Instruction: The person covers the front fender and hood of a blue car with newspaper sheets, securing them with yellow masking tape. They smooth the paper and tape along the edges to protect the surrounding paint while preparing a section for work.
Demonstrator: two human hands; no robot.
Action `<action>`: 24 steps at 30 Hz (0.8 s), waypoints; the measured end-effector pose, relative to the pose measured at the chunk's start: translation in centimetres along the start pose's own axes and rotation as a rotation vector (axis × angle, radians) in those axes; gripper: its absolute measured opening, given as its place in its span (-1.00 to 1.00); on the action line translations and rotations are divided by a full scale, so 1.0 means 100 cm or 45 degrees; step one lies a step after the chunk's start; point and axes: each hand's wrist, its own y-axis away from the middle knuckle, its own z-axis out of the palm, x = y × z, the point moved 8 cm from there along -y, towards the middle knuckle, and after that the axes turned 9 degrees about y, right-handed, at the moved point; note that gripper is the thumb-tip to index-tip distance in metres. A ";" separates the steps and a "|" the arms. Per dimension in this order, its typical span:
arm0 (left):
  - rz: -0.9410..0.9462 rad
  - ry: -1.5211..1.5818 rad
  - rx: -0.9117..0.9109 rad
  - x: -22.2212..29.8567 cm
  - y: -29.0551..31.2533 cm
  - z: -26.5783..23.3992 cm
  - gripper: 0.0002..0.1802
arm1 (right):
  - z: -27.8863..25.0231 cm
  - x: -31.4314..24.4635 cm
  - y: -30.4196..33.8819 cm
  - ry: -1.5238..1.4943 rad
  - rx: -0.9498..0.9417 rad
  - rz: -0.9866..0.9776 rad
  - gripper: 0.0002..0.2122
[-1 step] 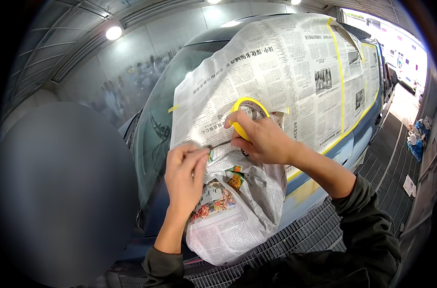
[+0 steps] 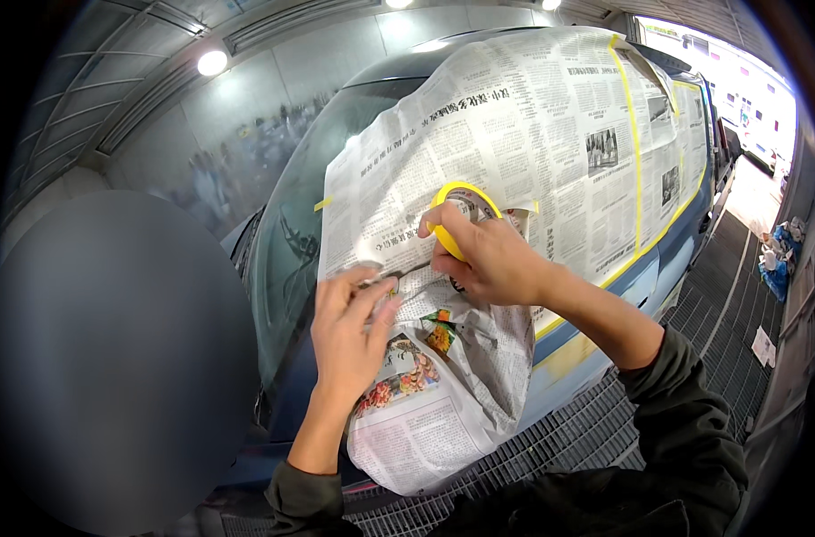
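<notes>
Tape (image 2: 466, 188) in curled right hand (image 2: 501, 259); left hand (image 2: 352, 327) half-curled at newspaper (image 2: 461, 134) edge, hold unclear; floor grating (image 2: 595, 434) at four o'clock.

Big newspaper sheet (image 2: 559, 116): bold black Chinese headlines (image 2: 465, 106) toward its upper-left edge, legible; body columns (image 2: 488, 72) too fine to read. Crumpled newspaper (image 2: 416, 447): small Chinese-type columns (image 2: 448, 430) near its bottom edge, also unreadable at this size.

At the frame's centre, the bare right hand (image 2: 495, 261) grips a round yellow tape roll (image 2: 466, 187). Left of centre, the bare left hand (image 2: 349, 324) touches crumpled, white printed newspaper (image 2: 443, 438) bulging toward the lower edge.
</notes>
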 end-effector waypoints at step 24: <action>-0.878 1.070 0.063 -0.087 0.044 -0.034 -0.94 | 0.022 -0.021 0.003 0.501 0.302 -0.242 -0.72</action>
